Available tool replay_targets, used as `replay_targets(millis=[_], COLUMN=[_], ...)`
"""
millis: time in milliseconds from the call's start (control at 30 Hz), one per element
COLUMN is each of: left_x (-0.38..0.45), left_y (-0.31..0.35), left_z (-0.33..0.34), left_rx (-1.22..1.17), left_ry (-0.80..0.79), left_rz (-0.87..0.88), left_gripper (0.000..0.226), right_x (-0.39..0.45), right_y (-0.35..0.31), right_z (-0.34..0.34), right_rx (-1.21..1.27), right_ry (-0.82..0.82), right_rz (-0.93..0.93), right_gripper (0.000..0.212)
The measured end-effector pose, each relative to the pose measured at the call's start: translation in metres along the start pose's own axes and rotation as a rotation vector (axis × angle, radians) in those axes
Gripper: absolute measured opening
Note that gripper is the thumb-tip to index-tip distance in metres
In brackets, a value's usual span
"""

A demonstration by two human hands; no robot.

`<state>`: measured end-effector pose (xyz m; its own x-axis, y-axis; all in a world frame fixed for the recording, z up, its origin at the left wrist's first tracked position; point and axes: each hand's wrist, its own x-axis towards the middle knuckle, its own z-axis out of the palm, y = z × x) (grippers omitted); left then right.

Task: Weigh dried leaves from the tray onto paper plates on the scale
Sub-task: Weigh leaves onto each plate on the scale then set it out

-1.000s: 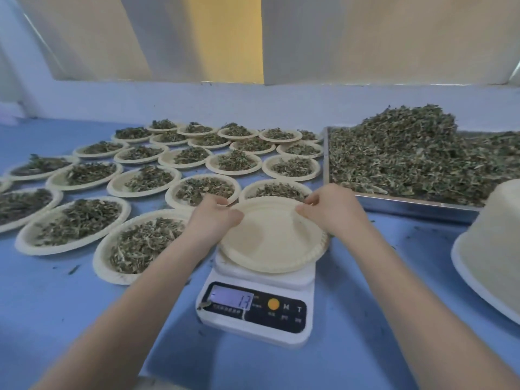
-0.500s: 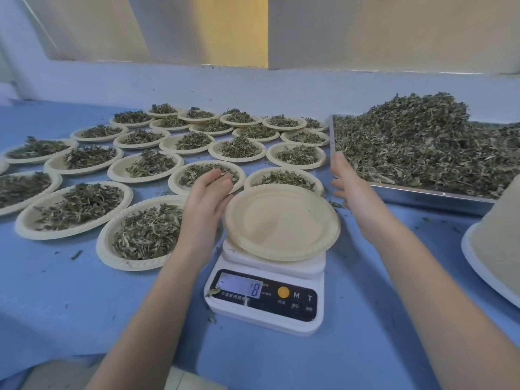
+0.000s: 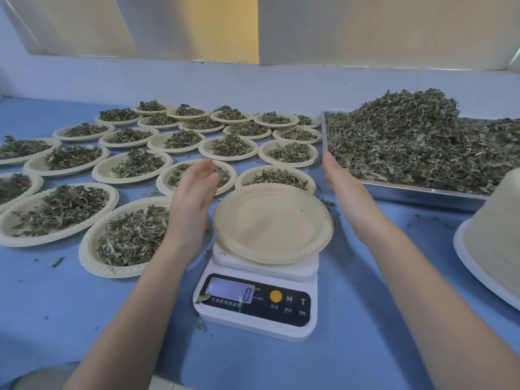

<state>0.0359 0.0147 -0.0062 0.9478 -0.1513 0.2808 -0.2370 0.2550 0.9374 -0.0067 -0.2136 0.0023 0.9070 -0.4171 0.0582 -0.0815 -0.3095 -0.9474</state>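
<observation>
Blue table surface (image 3: pixel 56 319) below a pale wall (image 3: pixel 253 80); white upturned tub (image 3: pixel 495 243) at right edge.
</observation>
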Motion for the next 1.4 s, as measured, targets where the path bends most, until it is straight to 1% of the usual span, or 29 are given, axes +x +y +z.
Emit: replay_targets(millis=[67, 133, 167, 233, 267, 367, 467, 567, 667, 800, 900, 967, 1033, 1133, 1167, 1233, 1267, 1333, 1367, 1400], left_x=[0.006, 0.014, 0.019, 0.032, 0.039, 0.059, 0.076, 0.091, 0.102, 0.115, 0.125, 0.129, 0.132, 0.134, 0.134, 0.131, 0.128, 0.124, 0.123, 0.122], left_y=[0.003, 0.008, 0.010, 0.018, 0.022, 0.033, 0.037, 0.034, 0.031, 0.027, 0.024, 0.024, 0.024, 0.022, 0.022, 0.022, 0.022, 0.021, 0.020, 0.019], left_z=[0.001, 0.003, 0.005, 0.012, 0.016, 0.032, 0.048, 0.056, 0.060, 0.064, 0.060, 0.054, 0.048, 0.046, 0.048, 0.054, 0.057, 0.061, 0.063, 0.063], left_rx=[0.026, 0.067, 0.097, 0.177, 0.217, 0.318, 0.438, 0.521, 0.560, 0.648, 0.716, 0.752, 0.735, 0.709, 0.709, 0.708, 0.708, 0.714, 0.715, 0.715], left_ry=[-0.021, -0.050, -0.071, -0.136, -0.184, -0.338, -0.426, -0.468, -0.518, -0.579, -0.616, -0.620, -0.594, -0.532, -0.532, -0.558, -0.576, -0.595, -0.593, -0.590], left_rz=[0.011, 0.014, 0.008, -0.024, -0.044, -0.066, -0.079, -0.090, -0.110, -0.108, -0.100, -0.104, -0.112, -0.103, -0.102, -0.102, -0.105, -0.111, -0.112, -0.113], left_gripper=[0.043, 0.051, 0.053, 0.051, 0.051, 0.050, 0.037, 0.022, 0.020, 0.019, 0.031, 0.040, 0.043, 0.042, 0.041, 0.040, 0.039, 0.036, 0.034, 0.034], right_x=[0.000, 0.005, 0.009, 0.022, 0.030, 0.063, 0.104, 0.144, 0.185, 0.229, 0.251, 0.252, 0.247, 0.227, 0.219, 0.204, 0.195, 0.174, 0.166, 0.158], right_y=[0.001, 0.002, 0.001, 0.001, 0.002, 0.008, 0.012, 0.012, 0.012, 0.012, 0.021, 0.027, 0.028, 0.005, -0.002, -0.005, -0.002, 0.007, 0.012, 0.014], right_z=[-0.001, -0.006, -0.010, -0.020, -0.025, -0.041, -0.057, -0.069, -0.079, -0.077, -0.064, -0.056, -0.057, -0.071, -0.075, -0.077, -0.072, -0.062, -0.060, -0.060], right_rx=[-0.015, -0.082, -0.147, -0.325, -0.419, -0.643, -0.789, -0.786, -0.819, -0.995, -1.087, -1.144, -1.139, -0.927, -0.903, -1.045, -1.101, -1.046, -0.984, -0.939], right_ry=[0.023, 0.148, 0.225, 0.346, 0.380, 0.404, 0.308, 0.163, 0.089, -0.047, -0.159, -0.208, -0.223, -0.274, -0.273, -0.239, -0.261, -0.372, -0.390, -0.370], right_rz=[-0.029, -0.089, -0.111, -0.119, -0.108, -0.052, 0.063, 0.155, 0.106, -0.006, 0.010, 0.052, 0.082, 0.196, 0.190, 0.090, 0.057, 0.090, 0.105, 0.110], right_gripper=[0.059, 0.041, 0.036, 0.036, 0.037, 0.041, 0.049, 0.057, 0.055, 0.052, 0.052, 0.049, 0.045, 0.037, 0.038, 0.047, 0.050, 0.052, 0.052, 0.052])
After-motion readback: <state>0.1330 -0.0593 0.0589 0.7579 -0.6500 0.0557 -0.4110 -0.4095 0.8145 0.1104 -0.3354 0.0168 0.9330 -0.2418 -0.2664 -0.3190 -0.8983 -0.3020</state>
